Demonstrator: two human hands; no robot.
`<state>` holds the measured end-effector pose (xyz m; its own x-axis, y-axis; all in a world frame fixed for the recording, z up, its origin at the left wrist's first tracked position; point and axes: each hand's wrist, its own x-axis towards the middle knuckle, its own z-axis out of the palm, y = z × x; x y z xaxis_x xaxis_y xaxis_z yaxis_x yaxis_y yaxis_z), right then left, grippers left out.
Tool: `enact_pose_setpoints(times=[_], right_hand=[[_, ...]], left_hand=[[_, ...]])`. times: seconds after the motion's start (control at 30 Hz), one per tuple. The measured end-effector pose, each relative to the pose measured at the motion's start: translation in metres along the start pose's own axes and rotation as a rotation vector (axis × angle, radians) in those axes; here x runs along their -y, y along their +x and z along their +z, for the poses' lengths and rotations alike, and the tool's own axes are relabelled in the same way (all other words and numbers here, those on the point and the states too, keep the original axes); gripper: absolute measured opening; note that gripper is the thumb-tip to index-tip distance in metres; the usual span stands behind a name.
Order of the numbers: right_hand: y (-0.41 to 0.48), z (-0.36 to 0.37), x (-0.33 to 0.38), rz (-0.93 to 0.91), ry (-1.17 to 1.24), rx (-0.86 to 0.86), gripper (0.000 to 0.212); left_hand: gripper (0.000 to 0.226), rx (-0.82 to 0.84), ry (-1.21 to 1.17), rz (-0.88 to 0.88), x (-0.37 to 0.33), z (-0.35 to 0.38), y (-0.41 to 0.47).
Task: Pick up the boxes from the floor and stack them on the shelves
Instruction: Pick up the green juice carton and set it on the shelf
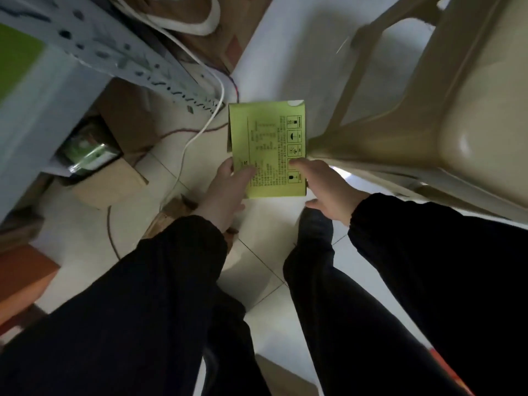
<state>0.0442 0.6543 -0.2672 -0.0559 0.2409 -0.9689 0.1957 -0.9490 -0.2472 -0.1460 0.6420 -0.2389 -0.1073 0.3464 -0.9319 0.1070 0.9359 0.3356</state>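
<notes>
A green box [267, 147] printed with black text and handling symbols sits low over the white tiled floor [268, 315], in the middle of the view; whether its far end rests on the tiles cannot be told. The left hand [228, 190] grips the box's near left edge, thumb pressed on the printed face and the other fingers hidden behind it. The right hand [328, 190] is at the box's near right corner, its fingers [300, 164] half spread, one fingertip touching the printed face and the thumb hanging loose below the box; it does not close around anything. Both arms wear dark sleeves [160, 295].

Just right of the box stands a beige plastic chair [457, 110], one leg close against the box's right edge. Left of the box rises a grey perforated shelf upright [120, 55], with a white cable [194, 135] and a thin reddish wire [183, 132] trailing down between them. Further left of the box, brown cartons [108, 187] lie under the shelf, one holding green packets [88, 155]. A slipper [197, 15] lies on a carton beyond the box
</notes>
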Motion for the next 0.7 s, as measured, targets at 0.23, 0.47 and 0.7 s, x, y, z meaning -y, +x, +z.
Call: enact_pose_setpoints(times=[0.23,0.47,0.7], right_hand=[[-0.165,-0.019,0.016,-0.040,0.178,0.098,0.083],[-0.376,-0.026,0.029,0.071,0.473,0.437,0.110],[-0.543,-0.042,0.024,-0.243,0.488,0.715,0.079]], left_hand=[[0.021,-0.062,-0.067,0.111,-0.050,-0.020,-0.187],[0.019,-0.110,0.197,0.530,-0.091,-0.057,-0.439],[0.013,-0.342,0.129,0.927,-0.040,-0.067,-0.603]])
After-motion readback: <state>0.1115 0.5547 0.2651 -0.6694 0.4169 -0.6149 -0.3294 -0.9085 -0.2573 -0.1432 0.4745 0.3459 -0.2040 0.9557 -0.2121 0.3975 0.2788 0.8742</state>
